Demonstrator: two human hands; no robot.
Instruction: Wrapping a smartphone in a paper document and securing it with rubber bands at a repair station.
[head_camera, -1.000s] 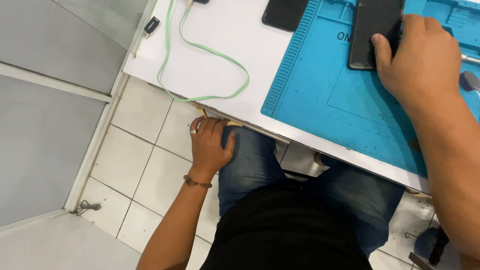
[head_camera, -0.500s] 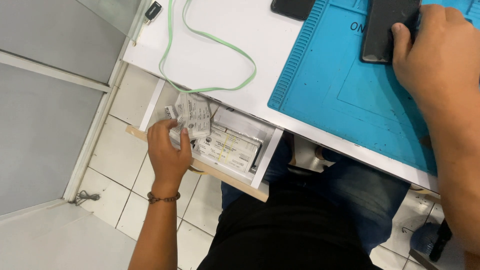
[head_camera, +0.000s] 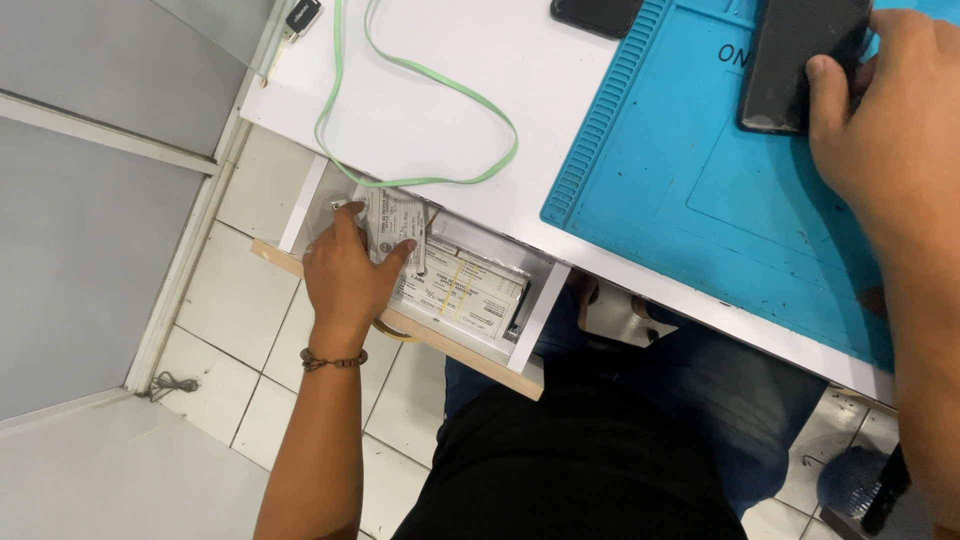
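Left hand (head_camera: 345, 280) reaching into the shallow white pull-out drawer (head_camera: 535, 320) under the white desk (head_camera: 450, 110), fingers curled over a small clear packet of printed paper (head_camera: 395, 225) at the drawer's left end, thumb to one side and fingers on top; whether pinched fast or merely touched, impossible to tell. Beside it, toward the middle of the drawer, a flat stack of white printed boxes or labels (head_camera: 465, 295), lying just next to the packet.

Right hand (head_camera: 885, 130) up on the blue silicone work mat (head_camera: 680, 190), fingers spread flat and pressing on a dark rectangular phone (head_camera: 795, 60); thumb along its lower edge. Another dark slab (head_camera: 595, 15) at the top edge, partly cut off. A thin green cable (head_camera: 420, 120) looping across the bare desk just above the drawer opening.

To do this well, judging from the layout: keep the drawer pulled out only as far as needed, since the knees sit close beneath. Lift the packet straight up by its edges rather than dragging, so the stack alongside stays put. Mind the green cable's loop hanging near the drawer lip; easy to snag with the wrist. Hold the phone steady with flat, even pressure, not sliding it across the mat while attention is turned down to the left.
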